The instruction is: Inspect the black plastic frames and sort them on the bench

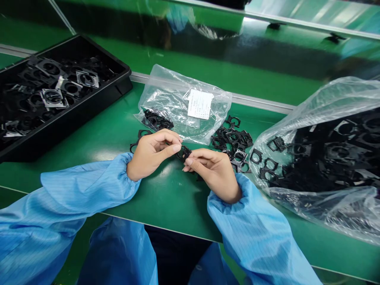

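A small black plastic frame part [185,152] is held up over the green table, between my two hands. My left hand [152,153] pinches at its left side, thumb and fingertips together. On the other side, my right hand [212,168] grips it between thumb and fingers. The fingers cover much of the part, so its full shape is hidden. Just behind lie a pile of black frame parts [233,138] on the right and a few more loose ones [144,133] by my left hand.
A black tray [97,101] full of black and silvery frame parts stands at the left. Behind my hands lies a clear plastic bag [169,95] with a white label [200,103]. At right, a large open plastic bag [267,134] holds many similar parts. A metal rail [261,103] edges the table's back.
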A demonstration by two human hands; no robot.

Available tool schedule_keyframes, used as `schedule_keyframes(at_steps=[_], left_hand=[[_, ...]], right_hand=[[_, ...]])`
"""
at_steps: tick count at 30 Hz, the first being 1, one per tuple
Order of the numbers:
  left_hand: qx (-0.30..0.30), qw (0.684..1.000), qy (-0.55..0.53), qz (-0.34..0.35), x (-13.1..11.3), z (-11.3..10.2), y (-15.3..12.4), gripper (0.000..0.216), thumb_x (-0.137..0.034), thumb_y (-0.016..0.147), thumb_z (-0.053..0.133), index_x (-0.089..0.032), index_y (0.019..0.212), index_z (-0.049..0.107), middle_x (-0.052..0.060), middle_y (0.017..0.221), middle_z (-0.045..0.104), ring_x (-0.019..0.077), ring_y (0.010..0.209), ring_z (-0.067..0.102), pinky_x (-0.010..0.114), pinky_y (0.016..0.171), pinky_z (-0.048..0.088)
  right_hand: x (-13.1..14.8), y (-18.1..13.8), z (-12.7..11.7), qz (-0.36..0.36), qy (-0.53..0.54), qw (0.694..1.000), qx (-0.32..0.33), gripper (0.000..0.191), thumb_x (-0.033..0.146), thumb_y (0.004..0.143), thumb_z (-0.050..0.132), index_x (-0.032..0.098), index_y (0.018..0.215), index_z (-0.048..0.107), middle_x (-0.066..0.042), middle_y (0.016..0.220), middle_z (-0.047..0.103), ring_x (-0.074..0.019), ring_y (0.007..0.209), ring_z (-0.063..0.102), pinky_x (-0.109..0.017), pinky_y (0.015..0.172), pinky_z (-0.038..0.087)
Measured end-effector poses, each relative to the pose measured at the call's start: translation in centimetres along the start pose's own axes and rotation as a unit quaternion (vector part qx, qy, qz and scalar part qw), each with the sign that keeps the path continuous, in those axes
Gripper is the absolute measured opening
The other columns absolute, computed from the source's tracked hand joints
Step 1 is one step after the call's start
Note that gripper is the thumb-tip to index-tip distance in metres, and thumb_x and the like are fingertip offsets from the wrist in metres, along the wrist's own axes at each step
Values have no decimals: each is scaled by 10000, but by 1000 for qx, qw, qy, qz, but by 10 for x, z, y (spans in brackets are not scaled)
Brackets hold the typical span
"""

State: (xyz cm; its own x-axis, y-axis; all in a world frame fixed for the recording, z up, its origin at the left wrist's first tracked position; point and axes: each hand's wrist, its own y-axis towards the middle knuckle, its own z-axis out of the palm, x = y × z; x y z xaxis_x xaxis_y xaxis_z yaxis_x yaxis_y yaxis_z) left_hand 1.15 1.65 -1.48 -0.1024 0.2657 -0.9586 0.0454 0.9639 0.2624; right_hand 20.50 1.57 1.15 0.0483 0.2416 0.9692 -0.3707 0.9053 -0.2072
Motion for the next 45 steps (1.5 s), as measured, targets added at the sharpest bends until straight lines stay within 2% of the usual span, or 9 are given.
schedule_keyframes(at_steps=[7, 14, 19, 35, 45], left_hand=[[-2, 999, -32, -12, 1, 1, 1, 276, -441, 873, 809, -185, 792, 743, 67, 888, 745, 193, 888, 706, 306, 766, 571], [6, 999, -50, -12, 0, -1, 1, 262, -432, 874, 812, -191, 794, 748, 71, 903, 738, 207, 945, 700, 335, 851, 566], [-6, 1000, -18, 3, -2, 1, 1, 260, -421, 869, 815, -185, 784, 745, 66, 879, 731, 194, 904, 690, 304, 773, 561], [-9, 999, -18, 30, 0, 2, -1, 203, -364, 889, 807, -185, 817, 743, 54, 882, 728, 177, 891, 697, 282, 749, 565], [-20, 998, 2, 66, 2, 2, -3, 136, -287, 902, 793, -183, 830, 745, 51, 904, 709, 159, 898, 694, 250, 721, 564]], right_hand=[[-3, 0, 1, -5, 9, 1000, -8, 445, 580, 679, 909, 193, 753, 703, 2, 660, 698, -167, 625, 724, -290, 649, 597], [-2, 0, 1, 0, 9, 1000, -12, 437, 563, 675, 916, 193, 752, 697, -3, 665, 696, -172, 629, 721, -302, 656, 599], [-1, 0, 1, -6, 8, 1000, -5, 446, 573, 672, 916, 183, 752, 714, -2, 663, 699, -159, 623, 716, -279, 642, 592], [-7, -1, 2, -18, -7, 1000, -8, 495, 635, 658, 897, 183, 753, 719, -13, 699, 715, -166, 656, 727, -286, 673, 606], [-4, -1, 1, -12, -15, 1000, 12, 466, 585, 673, 909, 178, 781, 711, -13, 723, 712, -146, 687, 711, -258, 675, 585]])
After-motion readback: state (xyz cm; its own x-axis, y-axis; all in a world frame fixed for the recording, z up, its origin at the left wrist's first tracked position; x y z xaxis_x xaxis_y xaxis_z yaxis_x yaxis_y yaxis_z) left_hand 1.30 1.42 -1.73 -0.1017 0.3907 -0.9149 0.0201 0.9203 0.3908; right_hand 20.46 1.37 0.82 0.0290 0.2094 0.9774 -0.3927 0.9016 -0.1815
